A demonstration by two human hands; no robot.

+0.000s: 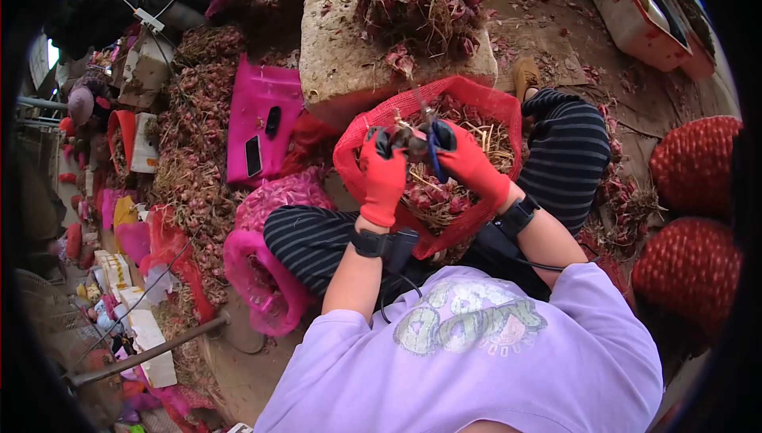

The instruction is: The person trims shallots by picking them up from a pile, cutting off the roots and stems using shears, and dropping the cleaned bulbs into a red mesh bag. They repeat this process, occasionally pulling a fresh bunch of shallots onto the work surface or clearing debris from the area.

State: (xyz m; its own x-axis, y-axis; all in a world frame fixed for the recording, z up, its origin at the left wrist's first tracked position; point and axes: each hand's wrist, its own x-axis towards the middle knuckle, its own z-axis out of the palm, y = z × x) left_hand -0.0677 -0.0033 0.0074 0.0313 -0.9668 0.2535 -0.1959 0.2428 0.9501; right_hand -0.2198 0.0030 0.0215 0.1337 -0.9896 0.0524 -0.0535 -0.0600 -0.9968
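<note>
Both my hands wear red gloves with dark fingertips, held close together over a red mesh bag [508, 107]. The bag stands open between my legs, with reddish-purple bulbs and cut dry stalks inside. My right hand [471, 161] is closed around the blue handle of a pair of scissors [434, 153]; their blurred blades point away from me. My left hand [381, 179] pinches a small, dirt-coloured bulb [406, 141] beside the scissors. Its exact kind is hard to make out.
Ahead, a white foam block [337, 60] bears a heap of bulbs with dry stalks [429, 4]. A phone [253, 155] lies on pink plastic [238, 115] at left. Pink bags [266, 282] lie by my knee. Full red mesh sacks [690, 274] stand at right.
</note>
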